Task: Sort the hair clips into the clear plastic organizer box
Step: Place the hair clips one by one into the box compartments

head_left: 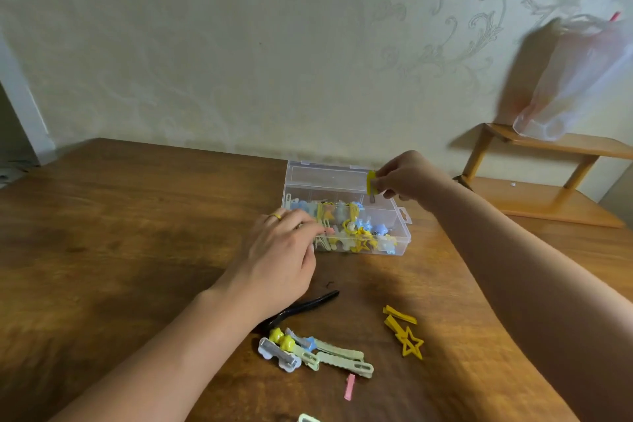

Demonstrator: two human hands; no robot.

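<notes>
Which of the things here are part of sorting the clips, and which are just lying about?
Part of the job:
organizer box
yellow clip in the right hand
left hand at the box
loose clips on the table
star clip
pink clip

Lying about:
plastic bag
wooden shelf

Left hand (279, 250) palm down, fingers extended; right hand (407, 178) raised, fingers pinched.
</notes>
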